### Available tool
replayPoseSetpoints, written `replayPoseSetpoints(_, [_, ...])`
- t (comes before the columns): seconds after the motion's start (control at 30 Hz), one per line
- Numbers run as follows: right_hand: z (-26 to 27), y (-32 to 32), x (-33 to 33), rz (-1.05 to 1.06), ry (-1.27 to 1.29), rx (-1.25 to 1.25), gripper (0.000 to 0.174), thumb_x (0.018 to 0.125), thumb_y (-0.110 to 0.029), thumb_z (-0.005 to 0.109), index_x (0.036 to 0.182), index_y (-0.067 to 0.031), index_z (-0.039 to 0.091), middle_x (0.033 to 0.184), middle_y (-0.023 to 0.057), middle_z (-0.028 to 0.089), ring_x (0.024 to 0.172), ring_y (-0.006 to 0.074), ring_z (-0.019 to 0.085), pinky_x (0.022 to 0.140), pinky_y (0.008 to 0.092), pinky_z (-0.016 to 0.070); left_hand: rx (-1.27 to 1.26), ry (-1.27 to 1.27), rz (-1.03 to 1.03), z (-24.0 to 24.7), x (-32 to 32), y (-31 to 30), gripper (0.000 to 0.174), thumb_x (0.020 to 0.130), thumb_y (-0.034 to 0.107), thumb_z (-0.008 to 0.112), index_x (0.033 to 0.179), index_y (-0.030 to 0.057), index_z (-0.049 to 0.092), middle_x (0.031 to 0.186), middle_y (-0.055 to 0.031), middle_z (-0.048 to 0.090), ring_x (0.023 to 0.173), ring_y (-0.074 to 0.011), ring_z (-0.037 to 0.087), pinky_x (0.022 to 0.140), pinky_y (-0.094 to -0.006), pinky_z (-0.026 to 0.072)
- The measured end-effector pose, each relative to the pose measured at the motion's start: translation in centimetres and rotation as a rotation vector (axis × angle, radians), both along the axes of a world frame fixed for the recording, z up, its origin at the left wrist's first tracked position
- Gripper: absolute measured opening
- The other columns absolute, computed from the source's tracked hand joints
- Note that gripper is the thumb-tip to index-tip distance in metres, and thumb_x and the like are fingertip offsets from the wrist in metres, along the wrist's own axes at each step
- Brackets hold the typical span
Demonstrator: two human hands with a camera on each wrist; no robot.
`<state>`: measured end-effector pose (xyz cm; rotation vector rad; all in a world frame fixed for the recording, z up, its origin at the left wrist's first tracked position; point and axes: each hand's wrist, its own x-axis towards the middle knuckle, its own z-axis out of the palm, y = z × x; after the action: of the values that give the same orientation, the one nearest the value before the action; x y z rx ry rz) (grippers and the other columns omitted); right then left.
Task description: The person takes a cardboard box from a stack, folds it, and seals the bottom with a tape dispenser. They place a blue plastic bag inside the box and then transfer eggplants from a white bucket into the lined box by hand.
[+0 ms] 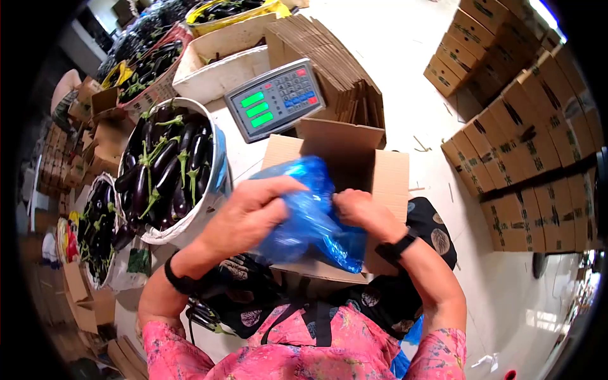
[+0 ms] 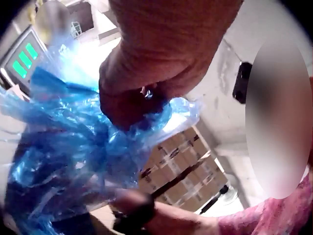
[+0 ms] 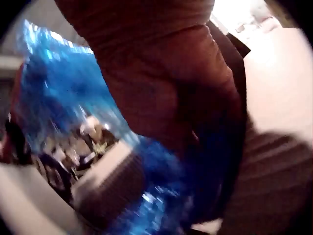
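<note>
A crumpled blue plastic bag [image 1: 304, 218] is stretched between both hands over an open cardboard box [image 1: 389, 183]. My left hand [image 1: 248, 212] grips the bag's left side, fingers curled into the film; the left wrist view has this hand [image 2: 142, 83] bunching the plastic [image 2: 73, 142]. On the other side my right hand [image 1: 364, 212] holds the bag's right edge, its fingertips partly hidden by the film. From the right wrist, blue film [image 3: 73, 83] spreads out beside the right hand [image 3: 166, 98]. The box's raised flaps stand around the bag, and its inside is dark.
A bucket of eggplants [image 1: 166, 164] stands at the left, with a second container of eggplants [image 1: 97, 231] behind it. A scale with green displays [image 1: 275, 100] sits beyond the box, beside flattened cartons [image 1: 323, 57]. Stacked boxes [image 1: 525, 145] line the right; a foam box [image 1: 221, 63] is farther back.
</note>
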<state>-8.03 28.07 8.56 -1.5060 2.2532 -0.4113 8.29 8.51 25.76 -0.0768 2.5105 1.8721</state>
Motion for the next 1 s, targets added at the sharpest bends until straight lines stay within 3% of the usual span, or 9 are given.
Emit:
replayPoseSetpoints(0.07, [2.3,-0.2,-1.2,-0.126,-0.050,0.110,0.019,0.081,-0.012,0.063,0.098,-0.0033,0.066,0.091,0.0250,0.068,0.091,0.0420,0.066,0.076,0.0477,0.0551,-0.276,0.250,-0.092,-1.1,-1.7,0.7,0.026,0.084,0.003,0.055,0.107,-0.0001,0.066,0.092,-0.0148,0.067,0.082,-0.0249,0.064,0.076,-0.0343,0.0506])
replayPoseSetpoints(0.13, [5.0,1.2,-2.1,-0.278,-0.334,-0.207,0.032,0.092,-0.028,0.061,0.112,-0.0028,0.065,0.094,0.0214,0.069,0.087,0.0341,0.069,0.072,0.0422,0.0567,-0.312,0.170,-0.122,-1.5,-2.8,1.5,0.027,0.080,0.002,0.056,0.105,-0.0018,0.066,0.096,-0.0139,0.068,0.090,-0.0256,0.065,0.082,-0.0352,0.0505])
replayPoseSetpoints(0.23, [10.6,2.6,-1.0,-0.559,-1.206,-0.227,0.062,0.100,-0.056,0.047,0.123,-0.0008,0.060,0.095,0.0072,0.068,0.082,0.0120,0.066,0.065,0.0273,0.0540,-0.288,0.333,-0.158,-2.7,-3.8,4.3,0.025,0.078,-0.001,0.056,0.101,0.0023,0.066,0.097,-0.0158,0.065,0.093,-0.0332,0.063,0.082,-0.0396,0.0501])
replayPoseSetpoints(0.27, [11.3,3.1,-0.6,-0.509,-1.434,-0.191,0.051,0.100,-0.048,0.053,0.120,-0.0010,0.061,0.095,0.0049,0.067,0.080,0.0116,0.065,0.065,0.0248,0.0523,-0.264,0.392,-0.158,-3.3,-3.9,5.7,0.025,0.076,-0.003,0.057,0.098,0.0045,0.064,0.097,-0.0158,0.063,0.094,-0.0350,0.062,0.081,-0.0423,0.0498])
replayPoseSetpoints(0.37, [9.1,4.2,2.3,-0.633,-1.504,-0.460,0.019,0.098,-0.015,0.061,0.113,-0.0044,0.064,0.092,-0.0013,0.064,0.079,0.0081,0.060,0.072,0.0231,0.0513,-0.347,0.569,-0.203,-5.9,-3.8,9.6,0.022,0.074,-0.002,0.060,0.095,0.0032,0.059,0.104,-0.0177,0.061,0.100,-0.0384,0.059,0.086,-0.0447,0.0486])
replayPoseSetpoints(0.5, [6.5,6.2,1.3,-0.784,-1.454,-0.599,0.017,0.095,-0.010,0.064,0.110,-0.0038,0.064,0.095,0.0016,0.065,0.084,0.0107,0.062,0.077,0.0254,0.0528,-0.703,0.737,-0.330,-6.3,-1.9,12.6,0.029,0.080,0.018,0.060,0.107,0.0072,0.057,0.098,-0.0097,0.054,0.099,-0.0258,0.055,0.079,-0.0371,0.0412])
replayPoseSetpoints(0.63, [5.9,8.2,1.1,-0.866,-1.499,-0.741,0.026,0.099,-0.012,0.059,0.121,0.0010,0.058,0.102,0.0102,0.069,0.086,0.0143,0.069,0.078,0.0298,0.0605,-0.441,0.524,-0.594,-6.1,1.5,12.3,0.056,0.077,-0.001,0.062,0.132,0.0042,0.053,0.109,-0.0125,0.057,0.101,-0.0280,0.056,0.081,-0.0382,0.0428])
replayPoseSetpoints(0.87, [7.4,8.6,3.1,-0.808,-1.606,-0.803,0.025,0.102,-0.012,0.052,0.122,0.0020,0.057,0.108,0.0128,0.068,0.088,0.0160,0.071,0.077,0.0294,0.0612,-0.294,0.323,0.105,-4.3,-0.5,7.2,0.064,0.075,0.005,0.070,0.136,0.0048,0.050,0.127,-0.0224,0.052,0.118,-0.0396,0.051,0.103,-0.0458,0.0415])
replayPoseSetpoints(1.0, [7.9,8.7,4.4,-0.787,-1.610,-0.831,0.032,0.103,-0.015,0.050,0.129,0.0031,0.053,0.113,0.0145,0.067,0.094,0.0180,0.071,0.083,0.0316,0.0604,-0.543,0.473,0.052,-5.6,-2.4,6.2,0.080,0.067,0.004,0.075,0.142,0.0130,0.046,0.139,-0.0209,0.043,0.127,-0.0417,0.043,0.106,-0.0488,0.0378])
